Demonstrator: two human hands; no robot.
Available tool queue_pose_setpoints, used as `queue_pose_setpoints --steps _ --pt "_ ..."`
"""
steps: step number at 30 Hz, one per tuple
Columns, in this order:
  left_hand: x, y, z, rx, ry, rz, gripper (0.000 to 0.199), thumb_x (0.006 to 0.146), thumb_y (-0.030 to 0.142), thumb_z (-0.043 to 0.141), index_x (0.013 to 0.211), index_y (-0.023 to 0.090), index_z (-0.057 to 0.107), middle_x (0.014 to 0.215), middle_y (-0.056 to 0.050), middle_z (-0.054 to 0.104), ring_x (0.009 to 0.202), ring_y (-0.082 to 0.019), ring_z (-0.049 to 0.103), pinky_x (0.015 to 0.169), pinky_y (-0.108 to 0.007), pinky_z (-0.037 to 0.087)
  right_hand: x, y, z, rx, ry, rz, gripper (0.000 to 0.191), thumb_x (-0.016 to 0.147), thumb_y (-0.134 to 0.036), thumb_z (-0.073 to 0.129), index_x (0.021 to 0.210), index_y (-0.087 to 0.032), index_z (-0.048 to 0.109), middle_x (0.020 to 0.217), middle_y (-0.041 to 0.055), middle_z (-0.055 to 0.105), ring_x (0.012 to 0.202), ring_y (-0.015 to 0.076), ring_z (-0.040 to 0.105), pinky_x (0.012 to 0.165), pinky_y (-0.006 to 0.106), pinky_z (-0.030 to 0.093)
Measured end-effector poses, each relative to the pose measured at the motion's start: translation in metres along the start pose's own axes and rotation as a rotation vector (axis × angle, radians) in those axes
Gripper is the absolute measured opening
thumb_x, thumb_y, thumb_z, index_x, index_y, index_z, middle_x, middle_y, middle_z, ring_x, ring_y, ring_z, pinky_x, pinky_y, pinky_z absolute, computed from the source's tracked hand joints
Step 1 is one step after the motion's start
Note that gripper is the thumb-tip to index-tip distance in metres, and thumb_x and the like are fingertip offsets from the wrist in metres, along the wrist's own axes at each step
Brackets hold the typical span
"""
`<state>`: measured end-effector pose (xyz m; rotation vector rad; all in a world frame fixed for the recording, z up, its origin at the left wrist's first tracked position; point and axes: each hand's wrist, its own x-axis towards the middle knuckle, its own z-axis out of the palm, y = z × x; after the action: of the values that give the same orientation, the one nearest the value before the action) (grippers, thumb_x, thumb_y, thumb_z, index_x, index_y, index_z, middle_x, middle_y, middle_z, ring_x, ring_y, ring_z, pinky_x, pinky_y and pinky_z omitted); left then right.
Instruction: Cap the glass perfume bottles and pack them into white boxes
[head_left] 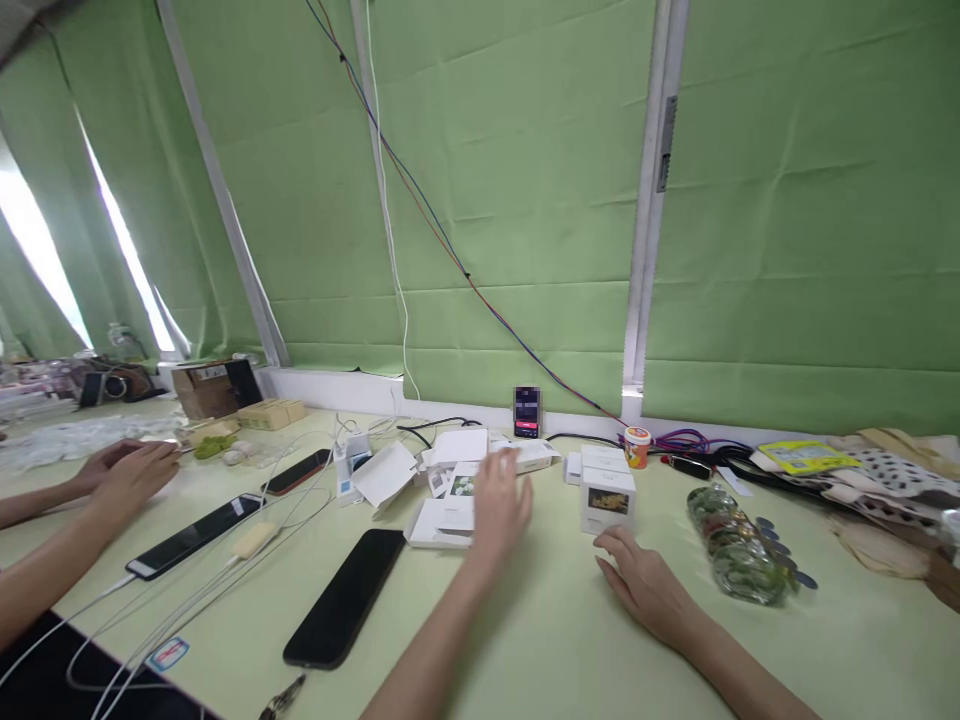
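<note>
My left hand is over the right side of an open white box, its fingers apart and slightly blurred. Printed white cards and papers lie around that box. My right hand rests on the table with fingers spread, fingertips by the lower front of a white box with a dark picture. More white boxes stand in a row behind that one. To the right lies a row of clear round containers with green and reddish contents, beside several dark discs.
A large black phone lies left of my left forearm, with another phone and white cables beyond. Another person's hands are at the left. An orange-white cup and an upright phone stand at the back.
</note>
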<state>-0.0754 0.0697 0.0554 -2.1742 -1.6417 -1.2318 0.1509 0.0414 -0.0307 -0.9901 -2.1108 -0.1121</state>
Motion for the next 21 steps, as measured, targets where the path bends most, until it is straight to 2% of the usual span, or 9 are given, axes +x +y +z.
queue_pose_setpoints --steps 2,3,6,9,13,15,18,21 --pt "0.012 -0.021 -0.02 0.253 0.047 -0.155 0.05 0.089 0.032 0.048 0.133 0.01 0.045 0.131 -0.02 0.052 0.126 -0.037 0.041 0.105 -0.051 0.032 0.001 0.0 0.0 -0.016 -0.013 -0.015 0.022 0.094 -0.02 0.037 0.11 -0.024 0.051 0.101 0.0106 0.066 0.071 0.0235 0.068 0.056 0.034 0.053" --pt "0.015 -0.031 -0.025 0.351 0.022 -0.242 0.059 0.087 0.037 0.051 0.134 0.004 0.042 0.13 -0.025 0.051 0.125 -0.041 0.04 0.103 -0.052 0.033 0.002 0.0 0.0 -0.021 -0.015 -0.014 0.023 0.094 -0.02 0.037 0.111 -0.023 0.051 0.102 0.0114 0.066 0.07 0.0233 0.068 0.056 0.034 0.054" --pt "0.014 -0.047 -0.026 0.447 -0.165 -0.428 0.082 0.081 0.053 0.054 0.14 0.0 0.033 0.126 -0.028 0.054 0.118 -0.044 0.047 0.094 -0.052 0.038 0.003 0.001 -0.001 -0.018 -0.022 -0.002 0.024 0.094 -0.018 0.036 0.113 -0.022 0.05 0.103 0.0122 0.066 0.07 0.0227 0.068 0.058 0.035 0.054" --pt "0.006 -0.048 -0.015 0.469 -0.301 -0.463 0.091 0.076 0.054 0.059 0.145 0.006 0.024 0.126 -0.026 0.053 0.113 -0.043 0.053 0.09 -0.051 0.04 0.003 0.001 -0.002 0.004 -0.036 0.008 0.024 0.093 -0.018 0.037 0.112 -0.023 0.051 0.104 0.0118 0.067 0.075 0.0239 0.069 0.059 0.035 0.054" --pt "0.004 -0.039 -0.011 0.438 -0.302 -0.444 0.085 0.076 0.033 0.061 0.147 0.01 0.021 0.126 -0.024 0.049 0.104 -0.04 0.058 0.082 -0.048 0.045 0.003 -0.002 -0.004 0.06 -0.046 0.039 0.026 0.092 -0.019 0.036 0.111 -0.023 0.053 0.105 0.0122 0.067 0.083 0.0265 0.069 0.062 0.036 0.054" --pt "0.005 -0.031 -0.014 0.27 -0.233 -0.41 0.081 0.078 0.031 0.059 0.146 0.011 0.02 0.128 -0.023 0.046 0.105 -0.038 0.058 0.081 -0.046 0.046 0.004 -0.005 -0.007 0.1 -0.042 0.074 0.024 0.093 -0.02 0.036 0.109 -0.024 0.052 0.104 0.0109 0.066 0.081 0.0252 0.068 0.063 0.036 0.054" --pt "0.003 -0.011 -0.012 -0.304 -0.154 -0.374 0.082 0.079 0.035 0.06 0.146 0.019 0.016 0.133 -0.018 0.043 0.107 -0.031 0.058 0.084 -0.04 0.049 0.002 -0.015 -0.011 0.176 -0.025 0.163 0.021 0.096 -0.025 0.035 0.112 -0.024 0.048 0.094 0.0056 0.064 0.067 0.0185 0.064 0.062 0.032 0.053" --pt "-0.013 0.015 0.003 -1.071 -0.285 -0.563 0.074 0.081 0.041 0.061 0.14 0.026 0.019 0.127 -0.014 0.05 0.1 -0.026 0.063 0.076 -0.035 0.053 -0.009 -0.028 -0.012 0.278 0.005 0.266 0.029 0.1 -0.033 0.03 0.127 -0.024 0.035 0.096 0.0044 0.06 0.061 0.014 0.06 0.053 0.025 0.052"
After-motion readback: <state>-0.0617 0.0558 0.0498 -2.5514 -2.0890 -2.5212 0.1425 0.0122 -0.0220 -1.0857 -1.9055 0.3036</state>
